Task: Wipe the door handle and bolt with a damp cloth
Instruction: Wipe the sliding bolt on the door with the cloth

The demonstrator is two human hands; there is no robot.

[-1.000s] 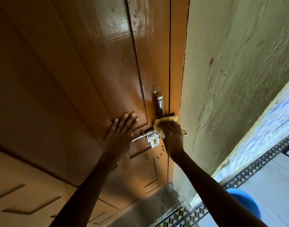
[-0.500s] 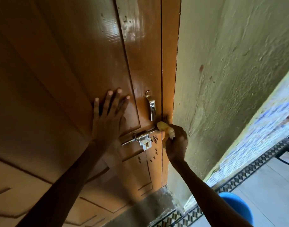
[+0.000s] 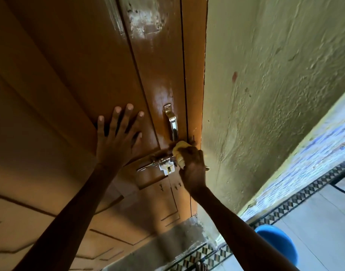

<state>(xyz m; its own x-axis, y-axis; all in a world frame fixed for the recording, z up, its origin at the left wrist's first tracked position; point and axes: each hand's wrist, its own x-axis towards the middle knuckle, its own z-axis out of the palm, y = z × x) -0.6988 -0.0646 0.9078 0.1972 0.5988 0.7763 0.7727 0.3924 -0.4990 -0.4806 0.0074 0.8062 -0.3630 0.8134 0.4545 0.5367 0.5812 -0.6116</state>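
A shiny metal door handle [image 3: 172,122] stands upright on the brown wooden door [image 3: 74,79], near its right edge. Below it runs a metal slide bolt [image 3: 158,163] with a pale hasp plate. My right hand [image 3: 193,169] is shut on a yellow cloth [image 3: 179,153] and presses it against the right end of the bolt, just under the handle. My left hand [image 3: 117,137] lies flat on the door panel left of the handle, fingers spread and holding nothing. The bolt's right end is hidden by the cloth and hand.
A rough pale green wall [image 3: 265,94] meets the door frame on the right. A blue round plastic container [image 3: 279,245] stands on the floor at lower right, beside a black-and-white patterned tile border [image 3: 285,204]. A grey threshold [image 3: 167,243] runs under the door.
My right hand with the cloth has shifted slightly left along the bolt, from the frame edge toward the hasp. My left hand has slid up the panel since a second ago and stays flat.
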